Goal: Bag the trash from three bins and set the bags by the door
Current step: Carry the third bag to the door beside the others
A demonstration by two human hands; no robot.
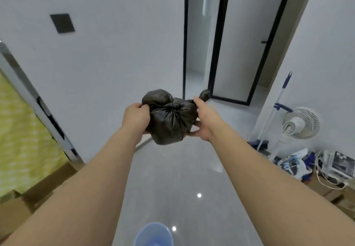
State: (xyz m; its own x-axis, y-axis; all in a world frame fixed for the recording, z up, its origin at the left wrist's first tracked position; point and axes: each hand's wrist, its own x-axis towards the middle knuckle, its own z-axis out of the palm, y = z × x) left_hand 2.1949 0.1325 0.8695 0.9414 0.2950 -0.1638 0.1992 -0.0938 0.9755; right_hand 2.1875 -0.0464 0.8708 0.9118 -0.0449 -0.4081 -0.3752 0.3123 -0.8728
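Note:
A small black trash bag (171, 124), bunched and knotted at its top, hangs in mid-air in front of me at arm's length. My left hand (137, 116) grips its left ear and side. On the other side, my right hand (202, 122) holds the right ear, whose tip sticks up above my thumb, with fingers under the bag. A blue bin (153, 234) shows its rim at the bottom edge, below my arms. Ahead stands a black-framed door (222, 40), partly open.
White wall to the left with a dark square panel (62, 23). A yellow cloth (21, 134) and cardboard boxes (23, 197) lie at left. At right stand a white fan (300, 122), a blue-handled mop (276, 107), bags and cables. Glossy grey floor (172, 178) runs forward.

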